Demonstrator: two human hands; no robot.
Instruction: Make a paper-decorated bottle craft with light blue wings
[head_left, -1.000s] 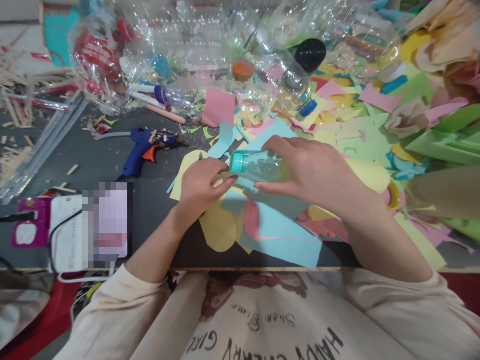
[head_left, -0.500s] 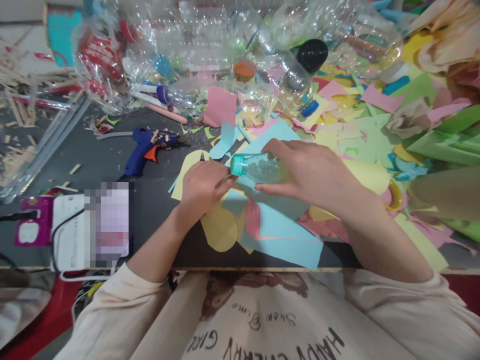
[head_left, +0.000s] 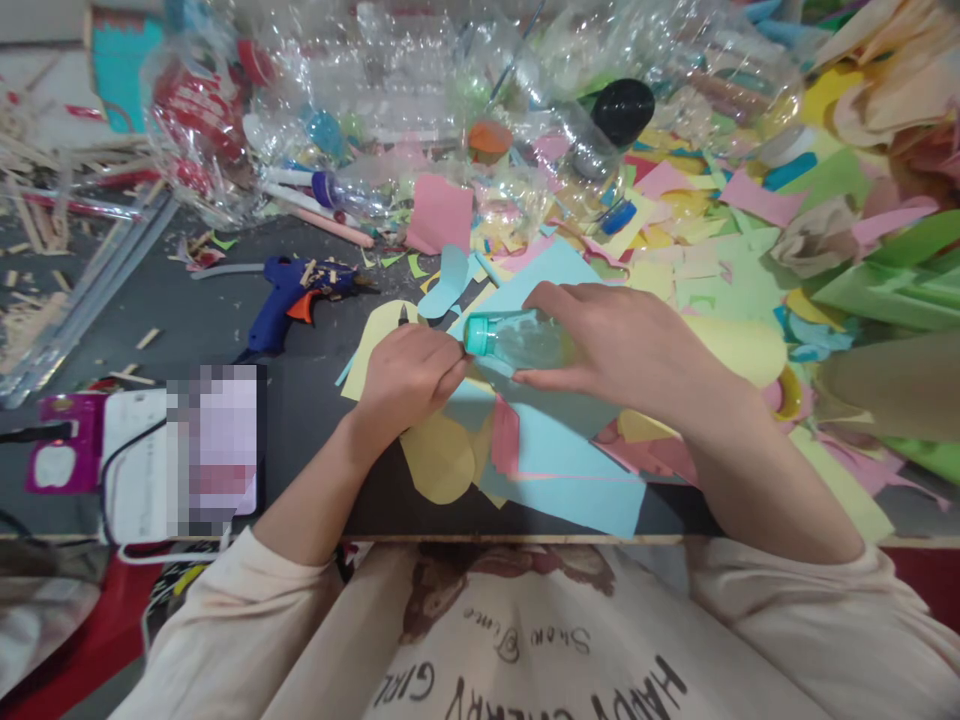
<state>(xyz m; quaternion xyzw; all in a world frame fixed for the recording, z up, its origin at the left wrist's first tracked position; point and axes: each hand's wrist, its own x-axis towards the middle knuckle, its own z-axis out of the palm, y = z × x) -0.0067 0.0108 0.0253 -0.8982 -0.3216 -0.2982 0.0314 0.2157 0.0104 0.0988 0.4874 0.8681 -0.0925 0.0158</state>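
Over the dark desk (head_left: 311, 440) and its light blue paper (head_left: 577, 505), the right hand (head_left: 630, 340), facing a left hand (head_left: 409, 370) whose curled fingers (head_left: 448, 382) hide whether they grip anything, grasps a sideways clear bottle (head_left: 525, 341), its turquoise cap (head_left: 478, 335) right by the left hand.

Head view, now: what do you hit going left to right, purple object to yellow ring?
Purple object → blue glue gun → left hand → bottle's green cap → right hand holding that bottle → yellow ring.
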